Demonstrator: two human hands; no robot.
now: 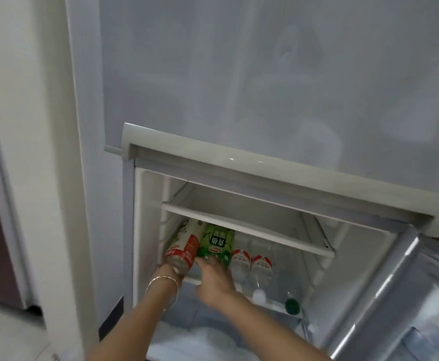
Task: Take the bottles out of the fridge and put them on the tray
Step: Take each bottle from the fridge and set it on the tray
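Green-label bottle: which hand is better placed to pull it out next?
Right. The right hand already reaches to the green-label bottle, fingers at its near end. The left hand is at the red-label bottle beside it, against the fridge's left wall, so it looks occupied.

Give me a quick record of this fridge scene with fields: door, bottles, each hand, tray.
door: lower fridge door open
bottles: four lying on the shelf, caps toward the person: red-label bottle, green-label bottle, two clear bottles
left hand: left hand at the red-label bottle's neck, grip mostly hidden
right hand: right hand reaching onto the green-label bottle
upper shelf: upper shelf bare
tray: not in view
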